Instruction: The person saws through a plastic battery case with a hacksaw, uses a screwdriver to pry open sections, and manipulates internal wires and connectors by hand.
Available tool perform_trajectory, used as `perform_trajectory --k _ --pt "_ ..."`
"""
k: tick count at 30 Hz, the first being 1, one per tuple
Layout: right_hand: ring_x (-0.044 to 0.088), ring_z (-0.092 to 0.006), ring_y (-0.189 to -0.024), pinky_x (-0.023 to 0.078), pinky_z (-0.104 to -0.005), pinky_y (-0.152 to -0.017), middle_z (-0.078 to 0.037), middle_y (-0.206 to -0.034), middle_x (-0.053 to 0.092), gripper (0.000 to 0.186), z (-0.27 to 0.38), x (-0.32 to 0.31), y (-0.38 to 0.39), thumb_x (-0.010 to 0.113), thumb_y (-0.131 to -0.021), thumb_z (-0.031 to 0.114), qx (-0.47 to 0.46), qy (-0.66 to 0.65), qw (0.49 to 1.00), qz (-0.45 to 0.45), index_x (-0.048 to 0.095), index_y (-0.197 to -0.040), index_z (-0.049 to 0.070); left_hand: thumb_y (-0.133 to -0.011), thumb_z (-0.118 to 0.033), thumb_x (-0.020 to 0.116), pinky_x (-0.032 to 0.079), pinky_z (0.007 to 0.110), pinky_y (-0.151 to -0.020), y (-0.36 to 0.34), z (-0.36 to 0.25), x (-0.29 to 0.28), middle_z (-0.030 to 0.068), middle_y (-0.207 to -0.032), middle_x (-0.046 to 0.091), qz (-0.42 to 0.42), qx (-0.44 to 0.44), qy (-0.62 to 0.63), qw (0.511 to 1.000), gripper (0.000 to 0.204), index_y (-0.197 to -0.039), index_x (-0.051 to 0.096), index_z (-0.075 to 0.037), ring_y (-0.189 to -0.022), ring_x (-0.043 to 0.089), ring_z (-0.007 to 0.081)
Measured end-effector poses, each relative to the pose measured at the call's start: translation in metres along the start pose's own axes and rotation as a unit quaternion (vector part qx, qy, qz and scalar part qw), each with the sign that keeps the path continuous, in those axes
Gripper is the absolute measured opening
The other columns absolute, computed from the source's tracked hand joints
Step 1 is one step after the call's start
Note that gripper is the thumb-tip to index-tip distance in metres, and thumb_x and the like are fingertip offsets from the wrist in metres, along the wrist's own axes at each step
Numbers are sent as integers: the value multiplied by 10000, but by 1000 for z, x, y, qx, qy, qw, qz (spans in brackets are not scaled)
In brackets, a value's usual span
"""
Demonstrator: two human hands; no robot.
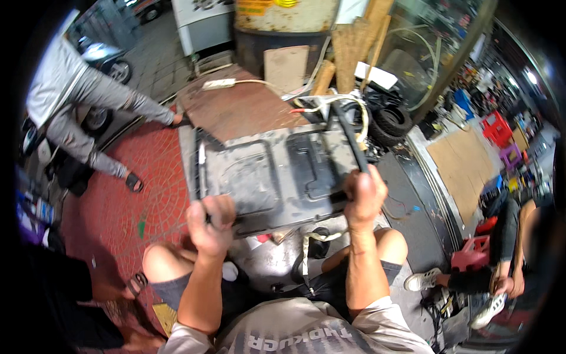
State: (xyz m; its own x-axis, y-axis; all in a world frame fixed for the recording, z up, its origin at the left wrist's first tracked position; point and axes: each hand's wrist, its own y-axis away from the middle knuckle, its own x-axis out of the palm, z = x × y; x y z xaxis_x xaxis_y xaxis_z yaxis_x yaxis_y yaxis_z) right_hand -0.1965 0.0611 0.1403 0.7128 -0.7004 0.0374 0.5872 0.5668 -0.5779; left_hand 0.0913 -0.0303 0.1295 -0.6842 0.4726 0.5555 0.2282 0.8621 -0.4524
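A large, dusty black rectangular case [247, 177] with moulded raised panels spans the space in front of my knees. My left hand [211, 224] is closed at its near left corner; the fingers are slightly blurred and hide what they grip there. On the right side, my right hand [364, 194] wraps round a thick black handle [349, 135] that slants up and away over the case's edge. A pale sleeved cable [307, 253] hangs below the case between my legs. Another pale cable [330, 101], red at one end, curves behind the far right corner.
Beyond the case lies a reddish-brown board [236, 106] with a white power strip [219, 84]. Wooden planks [352, 50], a large drum [283, 35] and tyres [390, 125] stand farther back. A person in grey [76, 88] reaches toward the board from the left; another person sits at right.
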Motion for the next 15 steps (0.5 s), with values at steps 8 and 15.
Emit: perform_trajectory --k 8,15 --pt "437 -93 -688 396 -311 -607 -7 -676 483 352 18 9 -15 691 -1018 321 36 -2 999 -1 593 -852 26 -1151 -511 350 256 294 -473 -18 -8 18 -13 -538 314 15 -27 -16 999 631 -631 357 -153 -477 274 133" --pt "417 -238 -570 435 -413 -555 -162 -626 466 438 20 0 -21 674 -1036 370 76 -2 997 7 531 -829 12 -1157 -470 372 238 291 -481 -24 -10 46 -31 -534 262 -1 -69 -81 994 610 -628 292 -178 -470 218 114"
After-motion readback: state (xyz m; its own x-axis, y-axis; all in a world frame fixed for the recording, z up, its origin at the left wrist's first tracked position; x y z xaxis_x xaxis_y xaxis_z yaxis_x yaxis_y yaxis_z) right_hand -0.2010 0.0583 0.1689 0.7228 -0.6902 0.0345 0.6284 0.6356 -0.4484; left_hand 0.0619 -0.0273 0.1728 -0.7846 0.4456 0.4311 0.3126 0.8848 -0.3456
